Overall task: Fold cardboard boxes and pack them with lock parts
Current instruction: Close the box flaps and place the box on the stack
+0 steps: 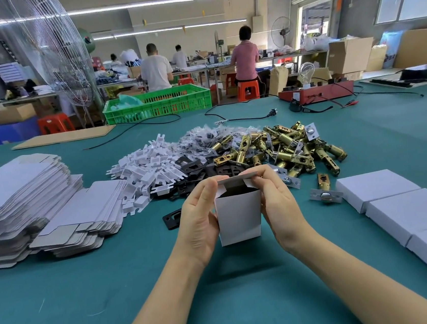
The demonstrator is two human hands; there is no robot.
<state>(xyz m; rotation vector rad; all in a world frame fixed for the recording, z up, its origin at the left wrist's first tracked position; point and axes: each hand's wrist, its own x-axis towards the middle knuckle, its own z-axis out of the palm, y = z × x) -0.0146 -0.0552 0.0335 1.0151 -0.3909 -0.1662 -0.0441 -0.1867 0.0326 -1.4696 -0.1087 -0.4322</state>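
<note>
- Beneath the fingers and spreading out on every side, a teal tabletop (250,304) carries the work of a packing station.
- Far left of the fingers, a tall stack of flat white carton blanks (23,207) leans in two tiers toward the middle.
- Right of the fingers, three closed white boxes (409,208) lie flat, touching edge to edge in a row toward the near right corner.
- Just beyond the fingers, a heap of brass latch bolts (285,148) sits beside a pile of white plastic inserts (146,166), with black strike plates (195,172) between them and clear bagged parts (201,136) farther back.
- Between the hands, an upright white cardboard box (238,216) is held above the tabletop, its top open and dark inside, its back flap raised.
- The left hand (200,216) grips the box's left side, fingers (211,186) curled over the top edge.
- The right hand (278,202) holds the box's right side, its fingers (258,176) pinching the raised flap.
- Near right of the fingers, one loose latch bolt (324,189) lies by itself; near left, one black plate (172,218) lies partly behind the left hand.
</note>
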